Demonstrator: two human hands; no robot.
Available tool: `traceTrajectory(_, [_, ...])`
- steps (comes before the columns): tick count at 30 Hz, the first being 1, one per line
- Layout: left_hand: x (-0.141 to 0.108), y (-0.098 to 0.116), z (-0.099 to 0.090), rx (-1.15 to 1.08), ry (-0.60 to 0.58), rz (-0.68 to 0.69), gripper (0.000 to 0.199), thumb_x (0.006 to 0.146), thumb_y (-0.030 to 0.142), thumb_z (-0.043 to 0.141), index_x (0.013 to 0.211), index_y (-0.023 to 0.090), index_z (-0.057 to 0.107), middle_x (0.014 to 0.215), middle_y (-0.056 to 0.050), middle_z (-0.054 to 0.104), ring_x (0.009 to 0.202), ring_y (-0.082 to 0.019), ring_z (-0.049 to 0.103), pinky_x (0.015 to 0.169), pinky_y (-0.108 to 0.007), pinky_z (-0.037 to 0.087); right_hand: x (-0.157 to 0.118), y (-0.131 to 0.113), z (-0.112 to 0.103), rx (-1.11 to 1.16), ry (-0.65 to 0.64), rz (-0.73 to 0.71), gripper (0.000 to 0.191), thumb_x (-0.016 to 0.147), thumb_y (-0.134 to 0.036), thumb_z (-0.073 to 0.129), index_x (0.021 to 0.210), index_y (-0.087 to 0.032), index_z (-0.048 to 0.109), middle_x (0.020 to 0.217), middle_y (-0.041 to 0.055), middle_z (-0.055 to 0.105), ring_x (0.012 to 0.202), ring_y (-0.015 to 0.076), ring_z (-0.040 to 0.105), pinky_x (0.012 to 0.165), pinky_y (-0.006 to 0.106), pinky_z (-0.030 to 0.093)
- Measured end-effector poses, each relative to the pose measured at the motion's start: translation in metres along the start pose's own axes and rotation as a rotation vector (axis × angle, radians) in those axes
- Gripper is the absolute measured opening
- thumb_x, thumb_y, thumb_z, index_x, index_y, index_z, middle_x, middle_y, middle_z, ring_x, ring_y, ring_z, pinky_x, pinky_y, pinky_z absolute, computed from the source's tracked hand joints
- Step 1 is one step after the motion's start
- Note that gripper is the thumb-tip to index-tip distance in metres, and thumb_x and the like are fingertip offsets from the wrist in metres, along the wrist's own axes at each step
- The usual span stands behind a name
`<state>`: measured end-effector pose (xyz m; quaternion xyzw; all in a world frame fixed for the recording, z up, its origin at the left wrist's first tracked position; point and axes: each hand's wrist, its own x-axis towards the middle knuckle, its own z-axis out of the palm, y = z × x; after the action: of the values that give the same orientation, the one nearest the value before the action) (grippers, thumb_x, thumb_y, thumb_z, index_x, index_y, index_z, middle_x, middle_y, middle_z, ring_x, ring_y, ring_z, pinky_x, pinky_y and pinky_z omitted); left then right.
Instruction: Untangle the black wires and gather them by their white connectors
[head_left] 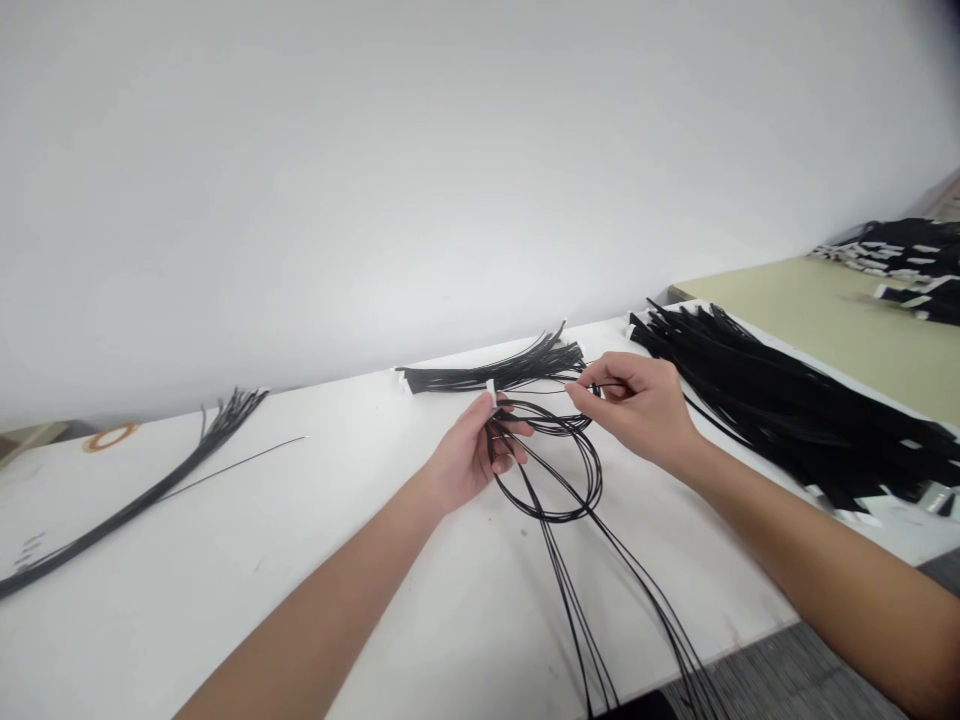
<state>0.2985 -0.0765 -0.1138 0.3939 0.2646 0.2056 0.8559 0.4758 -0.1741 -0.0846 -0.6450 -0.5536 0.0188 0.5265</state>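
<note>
My left hand point(480, 455) is closed around a looped bundle of thin black wires point(598, 480). A small white connector point(491, 392) sticks up at its thumb. From the loops, several loose wires hang down over the table's front edge. My right hand point(626, 405) is to the right of the loops, thumb and fingers pinched on a single black wire point(555, 391). A short dark piece shows at those fingertips; its kind I cannot make out. Just behind both hands lies a sheaf of black wires point(480, 376) with white ends.
The white table point(360, 560) meets a pale wall. A long black wire bundle point(150, 495) lies left, near an orange tape roll point(111, 437). A thick pile of black cables point(780, 400) covers the right side. Beyond it, a greenish table point(840, 310) carries more cables point(900, 250).
</note>
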Motion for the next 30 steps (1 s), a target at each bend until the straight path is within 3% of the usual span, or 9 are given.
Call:
traceTrajectory(12, [0.0011,-0.0011,-0.0005,0.005,0.01,0.006,0.027,0.088,0.045,0.047,0.09,0.018,0.048,0.073,-0.007,0.067,0.051,-0.014,0.063,0.033,-0.014,0.032,-0.0008,0.0028,0.0016,0.011,-0.072,-0.031,0.015,0.073,-0.027,0.064,0.062,-0.017,0.06,0.049,-0.006,0.032,0.047,0.0065,0.027,0.045,0.024,0.024])
traceTrajectory(20, [0.0017,-0.0012,-0.0018,-0.004,-0.003,0.008,0.027,0.087,0.045,0.049,0.091,0.018,0.048,0.071,-0.006,0.066,0.05,-0.014,0.063,0.033,-0.014,0.031,-0.0009,0.0032,0.0014,0.167,-0.146,0.079,0.023,0.079,-0.037,0.061,0.068,-0.018,0.057,0.053,-0.0062,0.026,0.05,0.0072,0.026,0.047,0.023,0.025])
traceTrajectory(27, [0.0013,-0.0013,-0.0019,0.013,-0.015,0.011,0.027,0.087,0.045,0.049,0.092,0.018,0.047,0.071,-0.007,0.067,0.05,-0.015,0.063,0.033,-0.014,0.032,0.001,0.0052,0.0059,0.267,-0.162,0.211,0.026,0.081,-0.042,0.058,0.071,-0.018,0.058,0.053,-0.0055,0.031,0.048,0.007,0.027,0.043,0.022,0.023])
traceTrajectory(30, [0.0013,-0.0019,-0.0021,0.026,-0.035,0.019,0.027,0.087,0.045,0.049,0.093,0.018,0.047,0.071,-0.007,0.067,0.05,-0.016,0.064,0.033,-0.015,0.032,0.0001,0.0067,0.0079,0.217,-0.139,0.203,0.026,0.083,-0.042,0.057,0.073,-0.018,0.056,0.054,-0.0055,0.033,0.048,0.0072,0.027,0.043,0.022,0.024])
